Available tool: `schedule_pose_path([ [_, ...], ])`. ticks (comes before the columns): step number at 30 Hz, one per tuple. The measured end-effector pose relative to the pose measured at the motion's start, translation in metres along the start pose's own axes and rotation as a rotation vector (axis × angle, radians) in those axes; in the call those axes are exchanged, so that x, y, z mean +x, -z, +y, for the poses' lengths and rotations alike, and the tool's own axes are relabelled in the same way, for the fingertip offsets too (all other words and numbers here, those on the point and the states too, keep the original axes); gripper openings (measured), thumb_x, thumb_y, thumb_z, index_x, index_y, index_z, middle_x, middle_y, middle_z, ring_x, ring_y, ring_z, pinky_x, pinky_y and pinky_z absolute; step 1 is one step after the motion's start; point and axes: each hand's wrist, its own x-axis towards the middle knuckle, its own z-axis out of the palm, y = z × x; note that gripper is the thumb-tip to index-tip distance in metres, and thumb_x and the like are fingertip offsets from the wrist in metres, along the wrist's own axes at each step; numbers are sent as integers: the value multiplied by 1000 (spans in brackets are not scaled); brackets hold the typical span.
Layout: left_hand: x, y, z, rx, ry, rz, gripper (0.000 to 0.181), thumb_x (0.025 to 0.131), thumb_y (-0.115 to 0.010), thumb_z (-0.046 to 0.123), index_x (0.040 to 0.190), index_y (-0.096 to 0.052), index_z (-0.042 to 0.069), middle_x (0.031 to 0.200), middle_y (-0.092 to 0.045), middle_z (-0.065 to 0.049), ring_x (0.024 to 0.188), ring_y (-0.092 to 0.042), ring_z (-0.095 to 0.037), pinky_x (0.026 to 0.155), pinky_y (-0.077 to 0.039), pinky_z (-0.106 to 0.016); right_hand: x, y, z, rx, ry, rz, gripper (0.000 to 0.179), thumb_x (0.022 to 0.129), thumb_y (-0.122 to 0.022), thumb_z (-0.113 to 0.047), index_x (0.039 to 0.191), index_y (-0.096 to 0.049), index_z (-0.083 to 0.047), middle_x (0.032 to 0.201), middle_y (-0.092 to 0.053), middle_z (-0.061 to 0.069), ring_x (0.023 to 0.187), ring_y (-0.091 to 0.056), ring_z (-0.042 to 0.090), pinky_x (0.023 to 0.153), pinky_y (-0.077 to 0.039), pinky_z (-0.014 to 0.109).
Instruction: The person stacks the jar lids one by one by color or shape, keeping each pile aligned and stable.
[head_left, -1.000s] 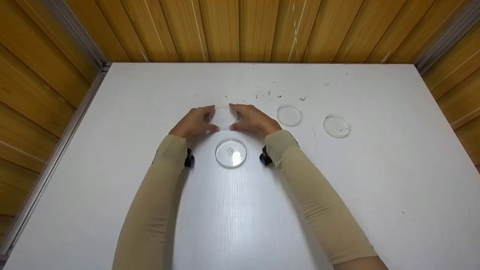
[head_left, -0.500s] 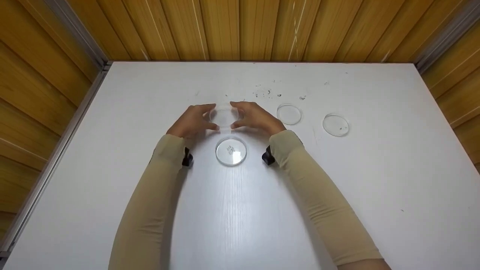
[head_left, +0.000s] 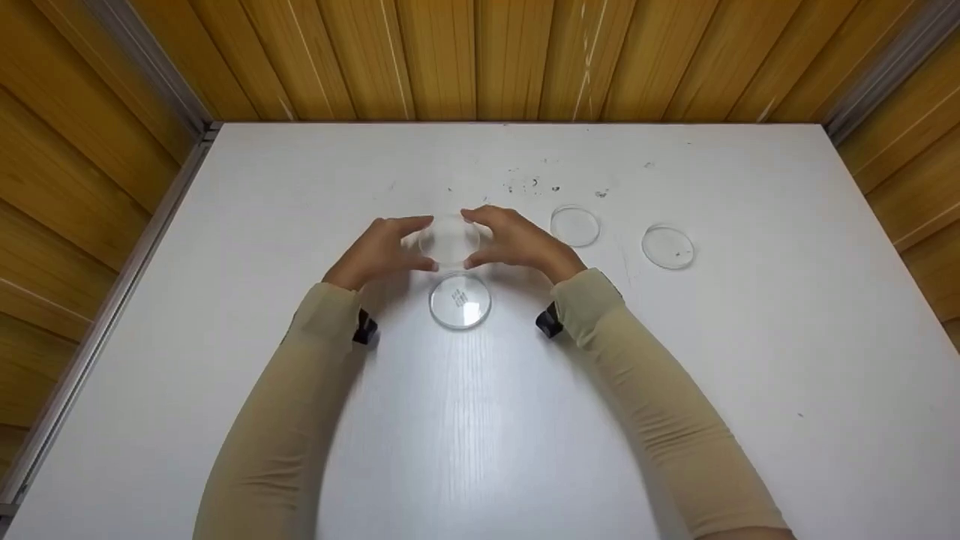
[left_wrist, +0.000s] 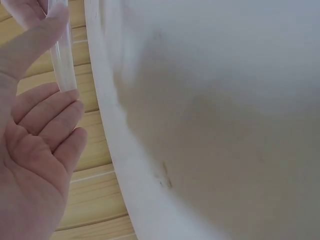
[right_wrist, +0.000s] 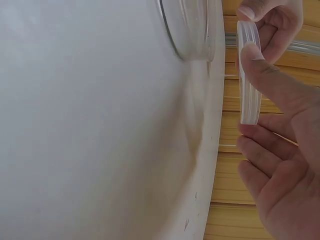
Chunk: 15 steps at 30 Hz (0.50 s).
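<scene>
- Tabletop (head_left: 409, 450) on my remote feed was white, and the marked dish (head_left: 450, 311), transparent and round with a small grey pattern and a bright patch of glare, lay flat on it; I took my bearings from that dish.
- Just beyond the marked dish I saw the held dish (head_left: 450, 241), also transparent and round, raised off the tabletop between both hands; my wrist views showed it edge-on.
- Beyond the marked dish and to its left was the left hand (head_left: 375, 251). I saw its thumb and a fingertip spread wide, pinching the held dish across its edges, with other fingers slightly bent.
- Beyond the marked dish and to its right, the right hand (head_left: 525, 244) pinched the other side of the held dish, its thumb and fingertip about as far apart.
- Right of the marked dish and farther back lay the middle dish (head_left: 575, 226); well to its right lay the outer dish (head_left: 668, 247). Dark specks showed within the outer dish's rim, but I could not tell whether they were in it or beneath.
- Small dark marks (head_left: 535, 182) dotted the tabletop well beyond the marked dish.
- Wood-grained panels (head_left: 442, 60) stood behind everything, farthest from the marked dish.
</scene>
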Motion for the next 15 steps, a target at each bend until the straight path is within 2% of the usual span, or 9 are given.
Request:
schedule_pose_path([
  [7,-14,-3,1,-8,-77,-14,77,75,-82,30,141,-49,10,146,-48,-6,137,-42,-23,113,-34,-45,-14,-1,-4,-22,63,-29,88,76,-81,-34,147,-38,-5,141,-49,10,134,-41,23,113,-32,38],
  [15,-29,-9,7,-18,-113,-33,77,75,-83,29,140,-50,8,145,-49,-6,136,-44,-24,111,-36,-44,-27,-3,-9,-63,58,-61,89,73,-83,-38,145,-41,-7,137,-49,8,127,-45,25,109,-36,41],
])
